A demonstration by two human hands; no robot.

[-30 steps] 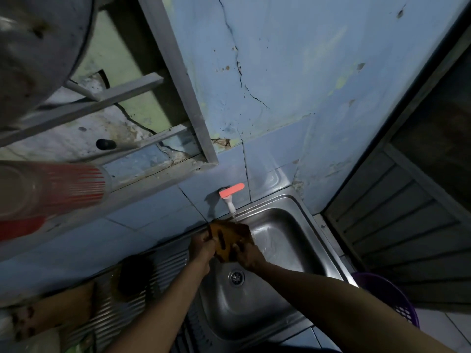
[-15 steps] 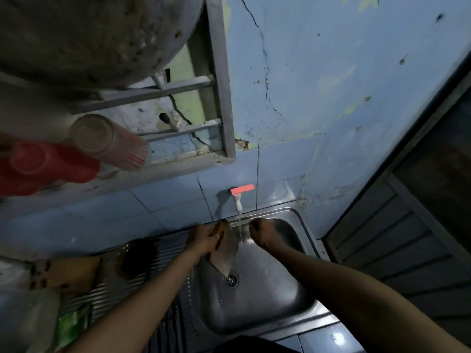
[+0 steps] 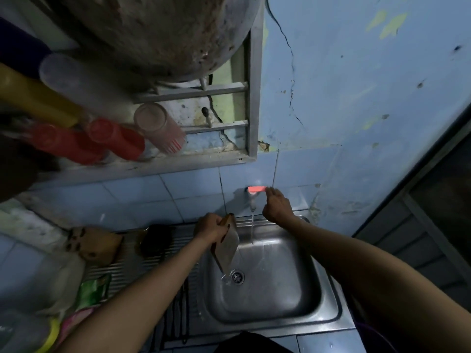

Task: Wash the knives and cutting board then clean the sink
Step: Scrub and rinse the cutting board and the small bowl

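My left hand (image 3: pixel 207 229) grips the top end of a small brown cutting board (image 3: pixel 226 247). The board tilts down into the steel sink (image 3: pixel 328 301), its lower tip near the drain (image 3: pixel 238 276). My right hand (image 3: pixel 276 207) is raised to the wall tap, its fingers touching the red tap handle (image 3: pixel 256 189). A thin stream of water (image 3: pixel 252 229) falls from the spout into the basin, just right of the board. I cannot make out any knife for certain.
The ribbed drainboard (image 3: pixel 142 266) left of the basin carries a dark round object (image 3: pixel 158 240), a brown spotted thing (image 3: pixel 94 244) and a green packet (image 3: pixel 93 294). Red cups (image 3: pixel 114 137) and a clear cup (image 3: pixel 158 128) lie on the ledge above. A large pot (image 3: pixel 153 34) overhangs.
My right hand has let go of the board and risen to the red tap handle. The left hand has swung the board down towards the drain. The view has tilted left and up.
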